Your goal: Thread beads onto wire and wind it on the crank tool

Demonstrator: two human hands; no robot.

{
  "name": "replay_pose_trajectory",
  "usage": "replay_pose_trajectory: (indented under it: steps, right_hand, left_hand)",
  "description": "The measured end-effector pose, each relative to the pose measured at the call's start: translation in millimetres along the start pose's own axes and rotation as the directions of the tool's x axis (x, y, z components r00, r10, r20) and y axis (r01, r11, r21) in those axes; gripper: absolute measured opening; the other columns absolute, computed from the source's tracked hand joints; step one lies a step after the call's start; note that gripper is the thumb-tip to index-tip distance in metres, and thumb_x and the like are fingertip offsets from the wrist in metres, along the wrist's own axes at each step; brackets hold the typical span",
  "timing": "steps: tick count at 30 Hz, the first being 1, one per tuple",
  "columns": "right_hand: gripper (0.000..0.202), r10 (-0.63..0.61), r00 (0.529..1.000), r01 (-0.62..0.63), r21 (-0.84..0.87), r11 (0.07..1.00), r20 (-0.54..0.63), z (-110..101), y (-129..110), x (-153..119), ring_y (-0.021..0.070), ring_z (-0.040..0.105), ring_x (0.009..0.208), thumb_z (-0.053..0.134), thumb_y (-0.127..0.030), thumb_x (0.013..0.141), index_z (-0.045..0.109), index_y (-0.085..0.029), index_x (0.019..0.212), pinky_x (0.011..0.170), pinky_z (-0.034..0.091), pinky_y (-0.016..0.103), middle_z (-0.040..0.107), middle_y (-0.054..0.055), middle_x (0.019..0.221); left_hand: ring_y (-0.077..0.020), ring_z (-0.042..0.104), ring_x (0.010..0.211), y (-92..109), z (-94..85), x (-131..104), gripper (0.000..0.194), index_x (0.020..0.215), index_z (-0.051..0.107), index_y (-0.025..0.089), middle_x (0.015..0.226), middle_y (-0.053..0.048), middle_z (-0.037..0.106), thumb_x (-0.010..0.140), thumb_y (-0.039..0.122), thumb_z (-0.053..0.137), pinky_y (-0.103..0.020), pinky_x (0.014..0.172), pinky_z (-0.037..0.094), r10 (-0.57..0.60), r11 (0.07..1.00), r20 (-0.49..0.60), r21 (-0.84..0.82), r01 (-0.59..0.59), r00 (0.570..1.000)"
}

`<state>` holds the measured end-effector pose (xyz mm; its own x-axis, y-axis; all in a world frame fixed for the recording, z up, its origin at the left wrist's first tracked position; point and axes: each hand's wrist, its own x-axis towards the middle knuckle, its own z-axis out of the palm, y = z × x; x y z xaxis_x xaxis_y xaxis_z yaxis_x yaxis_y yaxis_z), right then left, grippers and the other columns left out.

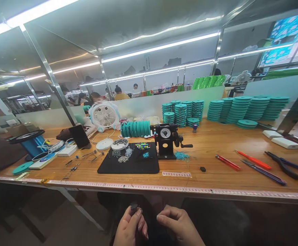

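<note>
Below the table's front edge, my left hand is closed, pinching a small dark piece between thumb and fingers; its kind is too small to make out. Close by on the right, my right hand has thumb and forefinger pressed together in a pinch. Whatever it may hold there is too fine to see. The hands are apart. Above them on the table lies a black mat with small metal parts, colourful beads and turquoise bits. Beside it stands a black hand-crank winder with a dial.
Turquoise spools lie in a row by the winder; more stacks stand behind. Pliers, tweezers and a red cutter lie right. A phone, fan and blue wire reel are left. A measuring tape lines the edge.
</note>
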<state>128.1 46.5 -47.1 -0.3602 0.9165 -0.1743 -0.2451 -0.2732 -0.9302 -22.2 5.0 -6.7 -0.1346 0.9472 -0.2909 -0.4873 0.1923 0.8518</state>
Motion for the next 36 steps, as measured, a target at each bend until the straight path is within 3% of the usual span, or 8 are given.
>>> replay_pose_trajectory:
  steps: [3,7,14,21,32,36]
  right_hand:
    - [0.036,0.062,0.991,-0.083,0.189,0.978,0.116,-0.1,8.7,2.7,0.0055,0.034,0.04,0.081,-0.043,0.054,0.059,-0.015,0.057,0.042,0.021,0.021,0.044,-0.006,0.046]
    - [0.039,0.093,0.982,-0.125,0.2,0.972,0.162,3.4,3.2,2.3,0.0034,0.028,0.035,0.081,-0.044,0.053,0.056,-0.015,0.053,0.039,0.015,0.021,0.042,-0.007,0.04]
    - [0.041,0.13,0.979,-0.162,0.215,0.963,0.156,6.1,-4.5,1.0,0.0028,0.026,0.034,0.083,-0.044,0.049,0.054,-0.015,0.052,0.039,0.012,0.021,0.039,-0.009,0.037]
    - [0.037,0.13,0.985,-0.152,0.222,0.963,0.109,3.5,7.9,5.3,0.0033,0.029,0.035,0.082,-0.041,0.052,0.057,-0.015,0.056,0.04,0.014,0.021,0.042,-0.008,0.04]
    - [0.038,0.11,0.994,-0.108,0.149,0.983,-0.005,2.8,13.6,5.2,0.0034,0.029,0.038,0.082,-0.043,0.054,0.06,-0.013,0.061,0.04,0.013,0.021,0.048,-0.005,0.046]
    - [0.035,0.069,0.998,-0.068,0.13,0.989,-0.003,1.5,13.2,4.6,0.0058,0.036,0.044,0.081,-0.042,0.056,0.062,-0.012,0.061,0.044,0.021,0.021,0.049,-0.004,0.05]
  left_hand:
    - [-0.0075,0.042,0.042,0.3,-2.5,1.0,0.044,0.064,0.044,0.019,0.047,0.009,0.041,0.059,0.047,0.079,-0.022,0.044,0.035,-0.002,1.0,0.023,0.002,0.002,1.0]
    - [-0.0077,0.042,0.043,0.1,-3.4,1.2,0.044,0.063,0.044,0.019,0.048,0.008,0.041,0.06,0.046,0.079,-0.022,0.044,0.035,0.009,1.0,0.023,-0.021,-0.008,1.0]
    - [-0.0077,0.041,0.043,-1.4,-4.3,3.2,0.043,0.063,0.043,0.02,0.047,0.008,0.041,0.061,0.044,0.079,-0.022,0.044,0.036,0.005,1.0,0.029,-0.024,-0.005,1.0]
    - [-0.0072,0.041,0.043,-1.3,-1.9,1.6,0.043,0.064,0.043,0.019,0.047,0.009,0.041,0.061,0.043,0.079,-0.021,0.043,0.034,0.014,0.999,0.004,-0.042,-0.014,1.0]
    - [-0.0078,0.042,0.043,-3.0,0.3,-1.0,0.041,0.064,0.045,0.019,0.048,0.009,0.04,0.065,0.046,0.075,-0.022,0.045,0.038,0.095,0.993,-0.012,0.068,-0.094,0.995]
    - [-0.0082,0.042,0.044,-5.7,-1.1,-0.5,0.038,0.065,0.045,0.019,0.048,0.008,0.041,0.069,0.047,0.071,-0.022,0.046,0.039,0.126,0.982,-0.002,0.14,-0.125,0.992]
